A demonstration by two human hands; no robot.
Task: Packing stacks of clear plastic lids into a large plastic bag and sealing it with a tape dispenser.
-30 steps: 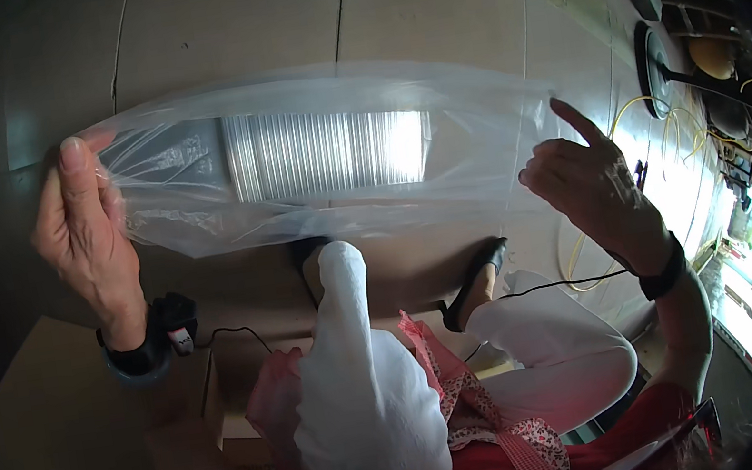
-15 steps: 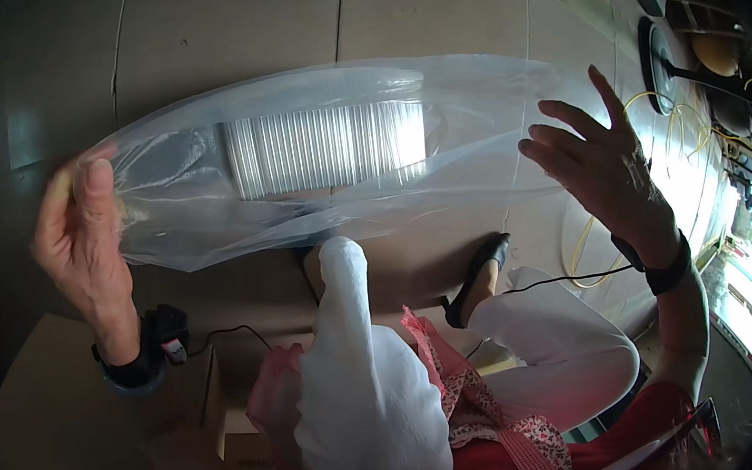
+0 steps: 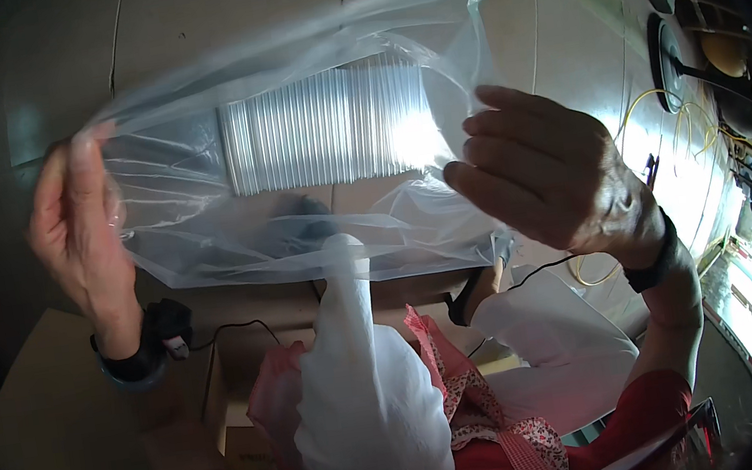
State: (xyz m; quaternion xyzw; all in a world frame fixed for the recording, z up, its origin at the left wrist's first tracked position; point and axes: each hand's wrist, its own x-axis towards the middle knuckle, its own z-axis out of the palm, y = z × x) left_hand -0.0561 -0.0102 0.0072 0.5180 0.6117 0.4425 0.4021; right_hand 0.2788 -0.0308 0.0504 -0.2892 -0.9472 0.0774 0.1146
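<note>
A large clear plastic bag [image 3: 206, 254] stretches between my two hands. Inside it lies a row of thin clear pieces [image 3: 314, 138] packed side by side, bright with glare at the right end. My left hand [image 3: 85, 232] pinches the bag's left end, thumb on top. At the right end, the straightened fingers of my right hand [image 3: 555, 171] lie against the bag, close together. The thumb of that hand is hidden, and the film there is crumpled and folded in.
An open cardboard box [image 3: 84, 411] stands at the lower left. White cloth [image 3: 372, 409] covers the lower middle. Yellow cable [image 3: 629, 118] and a dark round-based stand [image 3: 665, 65] are on the floor at the right. A black shoe [image 3: 471, 298] shows below the bag.
My right hand has moved left and inward from the bag's far right, its spread fingers now closer together. The bag's right end has shortened and bunched up. My left hand has barely moved.
</note>
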